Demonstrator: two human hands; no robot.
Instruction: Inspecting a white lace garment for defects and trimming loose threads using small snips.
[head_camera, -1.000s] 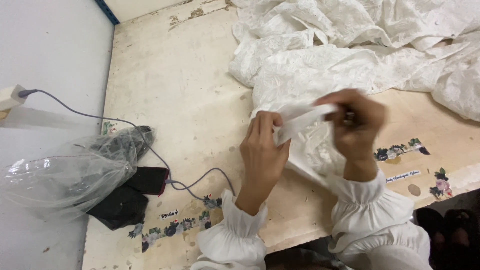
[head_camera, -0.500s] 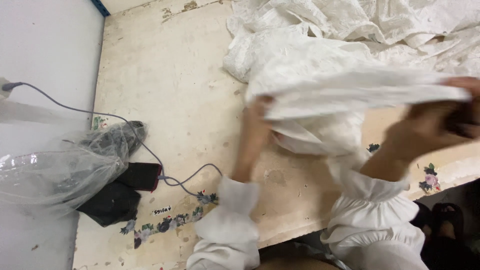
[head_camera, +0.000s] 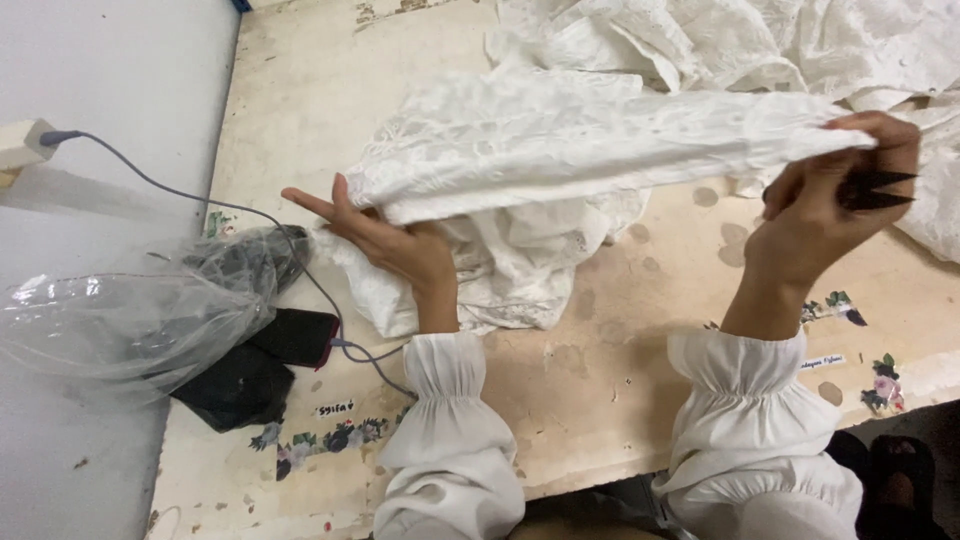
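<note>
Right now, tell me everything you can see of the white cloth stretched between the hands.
The white cloth looks thin and lacy with a stitched pattern. It is folded into a long band, pulled out level above the table. The left hand holds one end, the right hand pinches the other. Its loose part lies crumpled on the table below.

A clear plastic bag (head_camera: 120, 325) lies crumpled at the left edge of the bench (head_camera: 300, 90), partly hanging over it, with something dark showing through its upper right end. Just below the bag sits a black phone (head_camera: 295, 337), its dark screen facing up, with a grey cable plugged into its right end. Near the front edge of the bench are small white label strips, one at the left (head_camera: 336, 408) among flower stickers and one at the right (head_camera: 822, 362) beside more flower stickers.
</note>
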